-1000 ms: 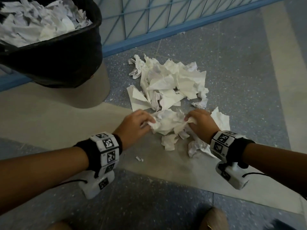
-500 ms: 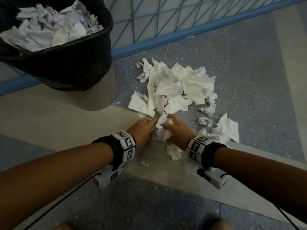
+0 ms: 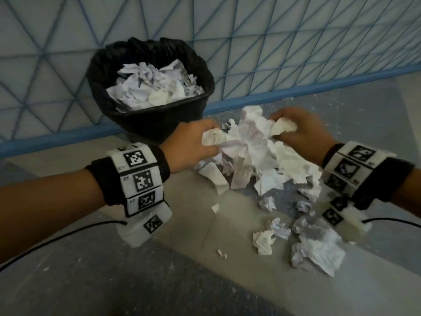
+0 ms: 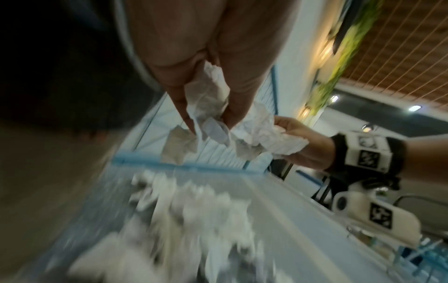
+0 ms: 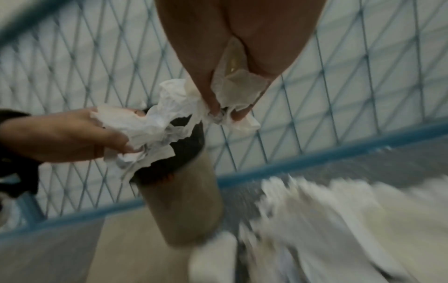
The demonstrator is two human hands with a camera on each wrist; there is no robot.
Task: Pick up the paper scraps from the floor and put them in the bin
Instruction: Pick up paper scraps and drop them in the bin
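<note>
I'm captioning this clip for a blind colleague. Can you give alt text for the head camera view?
Both hands, the left hand and the right hand, grip a bundle of crumpled paper scraps lifted above the floor, beside a black-lined bin already full of paper. More loose scraps lie on the floor below.

crumpled matt paper scraps (image 3: pixel 248 144), glossy black plastic bin liner (image 3: pixel 150 124)

Both forearms reach forward, raised, roughly level with each other. Left hand (image 3: pixel 193 142) on the left, fingers curled, thumb and fingertips (image 4: pixel 186 116) pinching paper (image 3: pixel 248 142). Right hand (image 3: pixel 303 131) on the right, slightly farther out, fingers curled round the other side of the same paper wad. Hands near each other, not touching. Each wrist carries a black band with white marker blocks; a cable trails from each.
</note>
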